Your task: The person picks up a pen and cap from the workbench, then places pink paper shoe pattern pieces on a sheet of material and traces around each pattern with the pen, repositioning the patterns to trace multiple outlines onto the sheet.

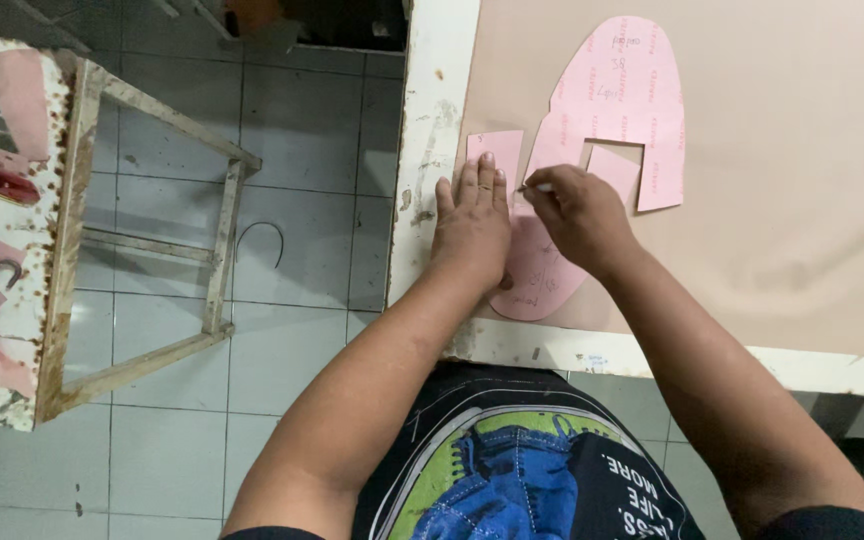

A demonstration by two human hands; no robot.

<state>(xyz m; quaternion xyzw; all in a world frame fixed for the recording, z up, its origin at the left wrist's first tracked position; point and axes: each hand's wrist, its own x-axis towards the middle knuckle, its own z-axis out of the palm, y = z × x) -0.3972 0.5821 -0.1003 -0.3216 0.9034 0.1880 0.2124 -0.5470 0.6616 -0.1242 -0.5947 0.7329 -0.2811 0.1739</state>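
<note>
flat pink card sole-shaped pattern (537, 265): laid on beige-topped desk (772, 200) near its front edge, pressed under left hand (472, 225), fingers spread flat. thin pale marking tool (540, 187) is pinched by right hand (577, 215). judged light, bendable, slippery; best pinned flat.

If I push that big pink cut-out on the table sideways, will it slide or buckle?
The pink cut-out lies dead flat, so it is probably thin, light card that slides easily on the smooth tan sheet. Its notched lower tabs may well flex if lifted.
</note>
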